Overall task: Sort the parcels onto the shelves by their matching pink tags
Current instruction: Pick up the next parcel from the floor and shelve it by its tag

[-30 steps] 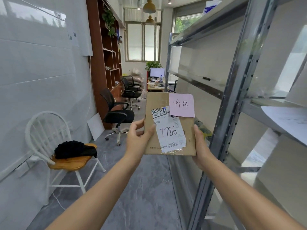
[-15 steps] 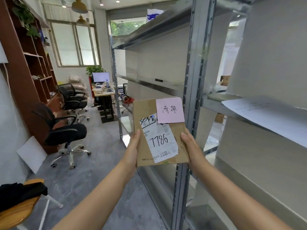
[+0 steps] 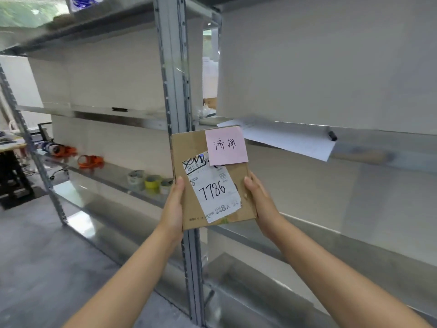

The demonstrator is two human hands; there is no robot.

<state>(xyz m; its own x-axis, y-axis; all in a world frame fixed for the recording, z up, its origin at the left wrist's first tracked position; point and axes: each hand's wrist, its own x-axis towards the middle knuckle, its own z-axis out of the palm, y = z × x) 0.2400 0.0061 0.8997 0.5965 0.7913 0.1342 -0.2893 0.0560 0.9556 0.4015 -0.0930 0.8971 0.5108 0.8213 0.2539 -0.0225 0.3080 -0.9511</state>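
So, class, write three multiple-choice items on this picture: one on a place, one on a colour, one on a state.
1. Where is the square paper tag on the flat brown cardboard parcel?
A top right B bottom left C underneath
2. The tag's colour?
A yellow B pink C green
3. How is the parcel held?
A on a shelf B one hand C both hands

A: it covers the upper right corner.
B: it is plainly pink.
C: the left hand and right hand each keep a grip on one side edge.

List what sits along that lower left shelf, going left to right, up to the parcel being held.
orange tape dispenser → second orange tape dispenser → grey tape roll → yellow tape roll → cardboard parcel, held in both hands.
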